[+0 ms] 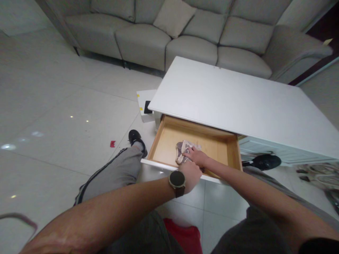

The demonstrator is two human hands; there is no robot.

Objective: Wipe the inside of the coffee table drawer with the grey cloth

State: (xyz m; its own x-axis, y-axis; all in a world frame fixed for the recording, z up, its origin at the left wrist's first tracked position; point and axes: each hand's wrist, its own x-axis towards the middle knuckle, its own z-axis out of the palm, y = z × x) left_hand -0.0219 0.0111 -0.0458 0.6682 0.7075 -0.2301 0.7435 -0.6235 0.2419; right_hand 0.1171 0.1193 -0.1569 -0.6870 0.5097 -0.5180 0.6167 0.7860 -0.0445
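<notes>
A small patterned cloth (180,148), grey-brown and cream and loosely folded, lies in the front part of an open wooden drawer (161,144). My right hand (198,156) rests on top of the cloth with its fingers spread, the fingertips touching the fabric. Close in front of it, my left hand (192,175) is at the drawer's white front edge, beside the cloth, with a round dark watch (177,179) on the wrist. The fingers of my left hand are turned away and hidden, so what they grip is not visible.
The drawer belongs to a white table (225,95) before a grey sofa (144,40). A white box (147,94) with a dark flat item stands left of the table. My legs straddle the drawer. On the floor lies a red scrap (112,144); something red (185,238) is below me.
</notes>
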